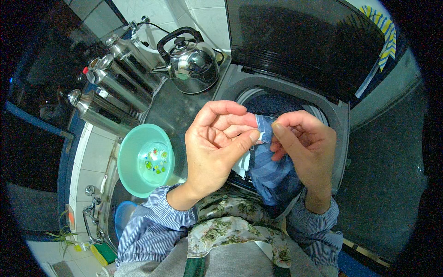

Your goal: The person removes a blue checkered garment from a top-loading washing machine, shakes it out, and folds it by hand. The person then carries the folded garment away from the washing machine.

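Note:
A piece of blue striped cloth [275,173] hangs from my two hands in front of the open top-loading washing machine [341,145]. My left hand [218,142] pinches one edge of it between thumb and fingers, palm towards me. Close beside, my right hand [303,138] grips the same edge with its thumb on top. A small white patch shows on the cloth at the left thumb. Behind the hands, dark blue textile [270,104] lies in the machine's drum. The cloth's lower end hangs near my apron [238,228].
The machine's dark lid [297,38] stands raised at the back. Left of it are a metal kettle [193,65], several steel flasks [107,112] and a green plastic basin [145,161]. A blue basin [123,214] and a wall tap [91,214] are at lower left.

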The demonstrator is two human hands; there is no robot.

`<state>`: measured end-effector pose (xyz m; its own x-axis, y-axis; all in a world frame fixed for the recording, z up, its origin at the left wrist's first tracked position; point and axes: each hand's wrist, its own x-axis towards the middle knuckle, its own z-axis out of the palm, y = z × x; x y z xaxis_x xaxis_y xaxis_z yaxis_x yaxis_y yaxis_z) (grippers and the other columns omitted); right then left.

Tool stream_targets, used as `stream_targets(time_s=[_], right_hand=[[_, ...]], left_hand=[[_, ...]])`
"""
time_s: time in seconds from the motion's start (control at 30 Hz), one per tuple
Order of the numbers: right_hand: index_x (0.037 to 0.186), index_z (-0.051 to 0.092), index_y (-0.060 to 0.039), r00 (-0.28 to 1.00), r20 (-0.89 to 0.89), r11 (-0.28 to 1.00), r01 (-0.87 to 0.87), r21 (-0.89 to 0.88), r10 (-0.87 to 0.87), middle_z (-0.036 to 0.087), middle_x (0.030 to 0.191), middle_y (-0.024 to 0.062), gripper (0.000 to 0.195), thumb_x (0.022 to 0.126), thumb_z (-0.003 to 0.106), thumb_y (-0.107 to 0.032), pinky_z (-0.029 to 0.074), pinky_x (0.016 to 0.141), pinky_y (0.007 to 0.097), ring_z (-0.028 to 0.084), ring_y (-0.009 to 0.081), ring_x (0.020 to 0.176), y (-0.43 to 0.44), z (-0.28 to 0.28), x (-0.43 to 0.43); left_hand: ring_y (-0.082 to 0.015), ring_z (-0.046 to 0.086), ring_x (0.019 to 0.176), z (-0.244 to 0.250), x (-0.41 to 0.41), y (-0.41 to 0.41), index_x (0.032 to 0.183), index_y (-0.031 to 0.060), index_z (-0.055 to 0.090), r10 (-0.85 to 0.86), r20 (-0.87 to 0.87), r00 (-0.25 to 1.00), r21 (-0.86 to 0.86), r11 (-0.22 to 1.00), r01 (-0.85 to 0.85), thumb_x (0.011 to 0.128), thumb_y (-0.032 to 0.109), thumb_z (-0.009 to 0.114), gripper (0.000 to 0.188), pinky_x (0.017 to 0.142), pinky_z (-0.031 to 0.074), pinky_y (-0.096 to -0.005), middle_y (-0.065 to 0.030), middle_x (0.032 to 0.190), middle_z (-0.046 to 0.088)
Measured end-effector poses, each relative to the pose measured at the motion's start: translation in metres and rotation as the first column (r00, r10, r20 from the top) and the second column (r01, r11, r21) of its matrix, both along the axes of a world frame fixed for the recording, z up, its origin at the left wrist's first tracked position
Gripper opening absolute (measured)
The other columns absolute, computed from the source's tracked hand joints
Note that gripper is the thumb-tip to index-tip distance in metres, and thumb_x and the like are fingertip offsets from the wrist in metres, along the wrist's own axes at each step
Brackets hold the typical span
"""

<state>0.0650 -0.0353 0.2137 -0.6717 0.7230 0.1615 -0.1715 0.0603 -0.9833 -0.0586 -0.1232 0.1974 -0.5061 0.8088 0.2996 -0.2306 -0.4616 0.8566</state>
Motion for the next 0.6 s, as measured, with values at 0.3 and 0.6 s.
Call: stream_targets(time_s=[0.3, 0.6], right_hand=[[0.079, 0.060, -0.0015, 0.988, 0.050, 0.941, 0.126, 0.314, -0.149, 0.060, 0.068, 0.0022, 0.008, 0.072, 0.064, -0.003, 0.046, 0.050, 0.0174, 0.057, 0.0060, 0.059, -0.0015, -0.0027, -0.0037], [0.080, 0.061, -0.0029, 0.997, 0.064, 0.998, 0.036, 0.046, -0.039, 0.061, 0.069, 0.0038, 0.010, 0.070, 0.064, -0.002, 0.046, 0.051, 0.0170, 0.058, 0.0062, 0.061, 0.0040, -0.0036, 0.0019]], left_hand=[[-0.0155, 0.058, 0.084, 0.0003, 0.0024, 0.0013, 0.100, -0.0051, 0.045, 0.061, -0.103, 0.993, 0.035, 0.998, -0.058, 0.071, -0.014, 0.058, 0.033, 0.075, 0.049, -0.0248, -0.0137, 0.090, 0.057], [-0.0160, 0.058, 0.085, -0.0028, -0.0001, 0.0016, 0.100, -0.0054, 0.045, 0.026, -0.075, 0.997, 0.022, 0.999, -0.025, 0.071, -0.014, 0.058, 0.033, 0.076, 0.049, -0.0246, -0.0141, 0.091, 0.057]])
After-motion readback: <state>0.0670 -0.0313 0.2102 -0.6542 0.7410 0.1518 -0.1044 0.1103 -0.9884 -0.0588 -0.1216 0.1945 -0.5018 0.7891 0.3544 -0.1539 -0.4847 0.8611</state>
